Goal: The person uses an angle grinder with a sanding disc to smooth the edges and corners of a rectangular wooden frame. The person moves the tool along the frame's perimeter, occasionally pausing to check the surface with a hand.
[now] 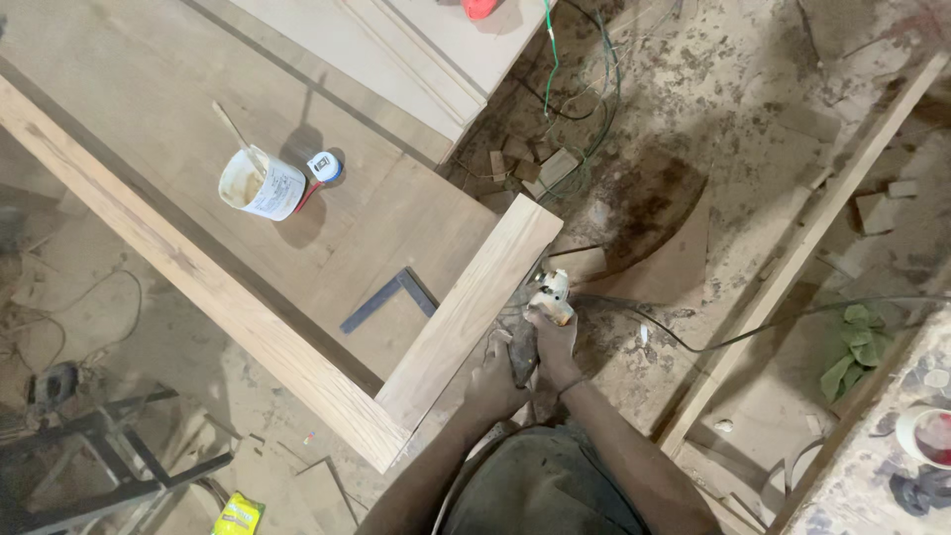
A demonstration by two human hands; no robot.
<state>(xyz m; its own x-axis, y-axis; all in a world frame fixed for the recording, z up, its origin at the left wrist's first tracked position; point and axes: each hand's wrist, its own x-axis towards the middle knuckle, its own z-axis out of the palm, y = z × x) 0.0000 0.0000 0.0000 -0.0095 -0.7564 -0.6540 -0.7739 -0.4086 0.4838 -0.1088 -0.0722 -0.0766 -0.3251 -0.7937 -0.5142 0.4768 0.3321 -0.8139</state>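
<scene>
A pale hand-held power tool (548,295) with a dark body is pressed against the outer side of a short wooden frame board (474,307). My right hand (553,339) grips the tool near its head. My left hand (495,378) is closed on the tool's dark rear body, close to the board's edge. The short board meets a long wooden beam (188,267) at a corner near me. A dark cable (693,347) runs from the tool to the right across the floor.
On the wooden panel (129,89) stand a white tub with a stick (260,183), a small tape measure (324,165) and a metal square (391,297). Offcuts and green wires (555,163) litter the dusty floor. A long slat (802,243) lies right; metal stand (109,456) lower left.
</scene>
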